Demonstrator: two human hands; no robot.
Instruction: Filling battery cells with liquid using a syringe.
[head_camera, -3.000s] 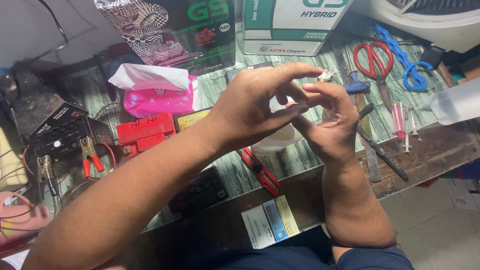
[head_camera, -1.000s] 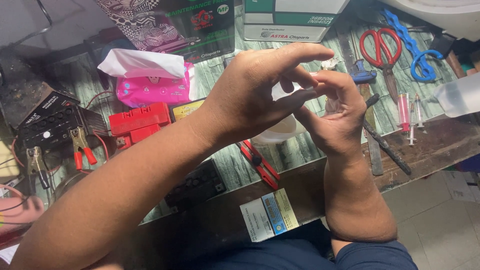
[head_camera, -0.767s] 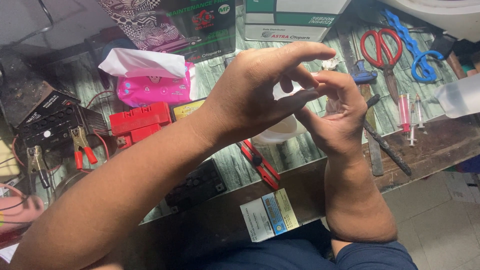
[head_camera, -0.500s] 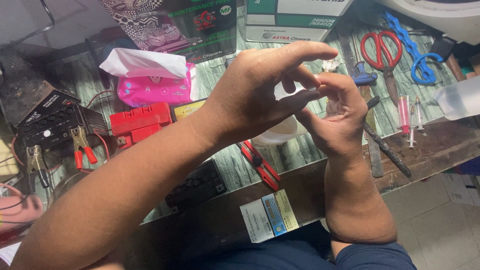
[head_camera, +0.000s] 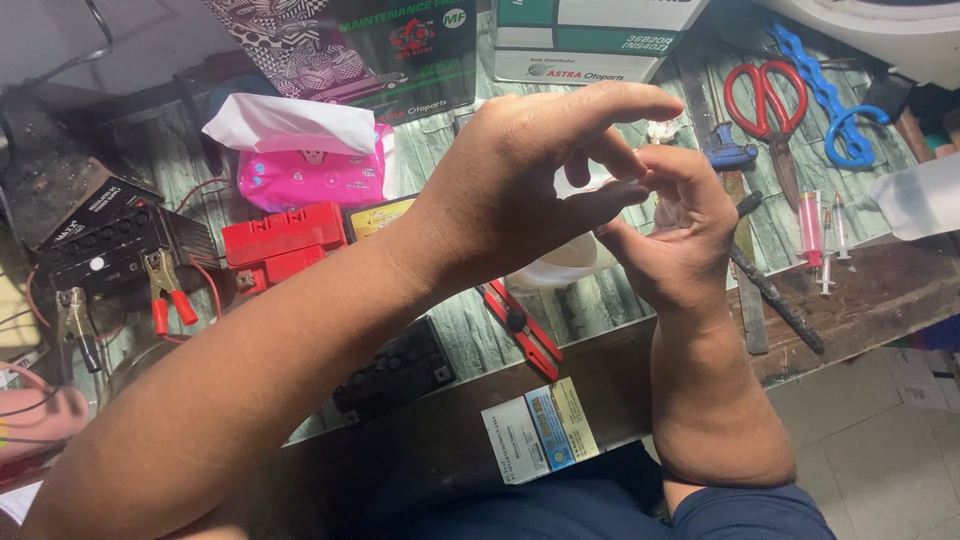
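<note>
Your left hand (head_camera: 510, 190) was raised, back toward the camera, index finger stretched out straight to the right, the other fingers curled down to meet the right hand. Your right hand (head_camera: 675, 235) came up from below, wrist bent, fingers hooked over, fingertips (head_camera: 655, 165) touching the left hand's. Both forearms were bare, the left crossing diagonally from lower left, the right near upright.

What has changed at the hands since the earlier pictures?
Almost nothing. The left hand and right hand stay joined over the white bowl, fingertips pinched on a small, mostly hidden clear piece. The view drifted slightly. The scissors and syringes lie as before.
</note>
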